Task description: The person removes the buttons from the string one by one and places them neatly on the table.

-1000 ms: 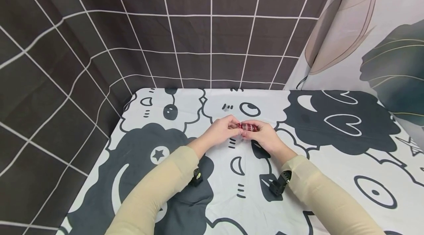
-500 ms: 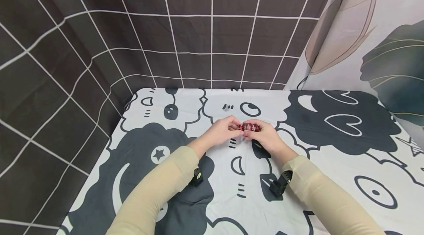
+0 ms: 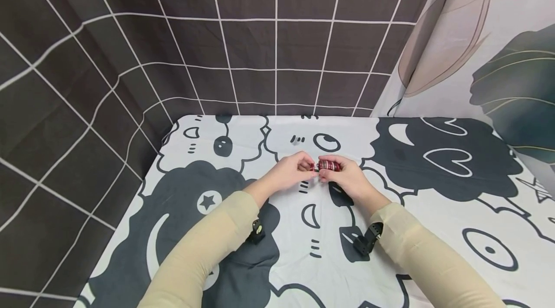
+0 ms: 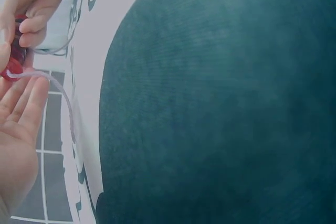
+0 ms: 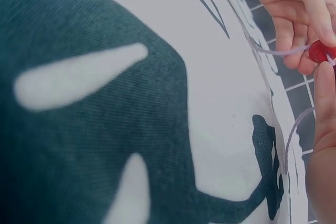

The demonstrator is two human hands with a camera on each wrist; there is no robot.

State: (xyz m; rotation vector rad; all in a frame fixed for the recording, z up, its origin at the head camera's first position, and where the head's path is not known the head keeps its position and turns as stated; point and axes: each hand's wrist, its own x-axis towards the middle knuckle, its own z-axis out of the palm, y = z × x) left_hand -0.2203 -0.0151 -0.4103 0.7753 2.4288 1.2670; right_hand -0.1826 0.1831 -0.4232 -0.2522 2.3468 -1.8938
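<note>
We read no words, numbers, labels or brands, either on the printed cloth [image 3: 303, 269] or anywhere else in view.

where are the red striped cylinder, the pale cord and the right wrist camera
Red striped cylinder [image 3: 329, 166]: head view, on the middle of its striped side.
Pale cord [image 4: 65, 98]: left wrist view, on the bend of its loose length.
Right wrist camera [image 3: 364, 244]: head view, on its black casing.
</note>
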